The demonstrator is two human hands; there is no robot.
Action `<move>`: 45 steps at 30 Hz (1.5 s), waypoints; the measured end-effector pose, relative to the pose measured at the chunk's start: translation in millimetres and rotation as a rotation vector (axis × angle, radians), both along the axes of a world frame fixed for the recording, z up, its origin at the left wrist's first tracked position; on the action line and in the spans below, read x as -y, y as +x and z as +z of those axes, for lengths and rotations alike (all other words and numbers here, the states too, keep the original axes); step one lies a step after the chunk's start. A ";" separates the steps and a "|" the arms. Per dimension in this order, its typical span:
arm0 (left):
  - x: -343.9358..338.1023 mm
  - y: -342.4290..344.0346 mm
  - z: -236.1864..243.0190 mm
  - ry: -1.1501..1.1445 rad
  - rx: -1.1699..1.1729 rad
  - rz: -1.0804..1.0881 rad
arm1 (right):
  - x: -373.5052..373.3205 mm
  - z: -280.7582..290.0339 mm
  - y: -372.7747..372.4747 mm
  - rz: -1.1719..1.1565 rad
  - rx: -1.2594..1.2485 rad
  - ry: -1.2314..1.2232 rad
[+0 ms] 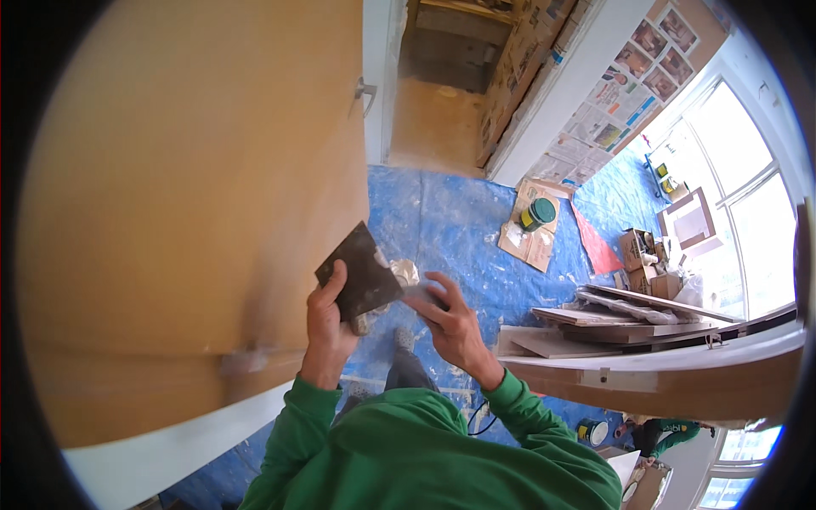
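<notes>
Left hand (330,331): my thumb clamps dark square board (361,274).
Right hand (461,331): my fingers curled round blurred scraper (422,300).
Underfoot: blue sheeting (459,219).

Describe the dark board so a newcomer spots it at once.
Find the big tan door filling the view's left side, then its right edge by the blue floor sheet. There the left hand holds the dark board, flat and four-cornered. Its broad, nearly black face sets it apart from the smaller, blurred grey tool in the right hand.
</notes>
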State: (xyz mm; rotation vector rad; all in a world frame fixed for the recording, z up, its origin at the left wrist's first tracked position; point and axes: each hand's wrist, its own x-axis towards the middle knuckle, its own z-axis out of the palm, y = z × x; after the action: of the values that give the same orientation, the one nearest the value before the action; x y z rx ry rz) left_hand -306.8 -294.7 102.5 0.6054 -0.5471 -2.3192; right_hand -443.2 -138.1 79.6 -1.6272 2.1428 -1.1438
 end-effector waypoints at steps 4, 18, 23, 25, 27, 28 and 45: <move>19.2 -24.0 0.8 -0.079 0.067 -0.037 | 59.4 -28.8 -119.9 -0.154 -0.292 -0.027; 17.8 -48.9 -171.3 0.142 0.443 -0.210 | 223.7 -188.3 -357.1 -0.430 0.003 0.020; 29.7 -30.8 -211.8 0.218 0.529 -0.095 | 135.4 -458.9 -246.7 -0.324 0.221 0.548; 32.6 -28.1 -234.6 0.273 0.545 -0.065 | 121.2 -516.4 -213.4 -0.346 0.273 0.772; 28.4 -21.1 -259.4 0.340 0.564 -0.050 | 115.2 -566.0 -194.7 -0.368 0.305 0.810; 25.1 -19.1 -271.4 0.369 0.596 -0.057 | 111.1 -587.7 -185.3 -0.378 0.319 0.830; -8.7 14.6 -358.2 0.554 0.858 0.031 | 141.1 -715.4 -136.2 -0.230 -0.054 0.766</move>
State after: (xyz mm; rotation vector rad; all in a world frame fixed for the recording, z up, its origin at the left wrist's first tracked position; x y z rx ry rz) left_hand -292.2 -285.9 -255.7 1.8855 -0.2325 -2.0904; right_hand -579.4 -279.2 -635.8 -1.0858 2.4056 -0.2294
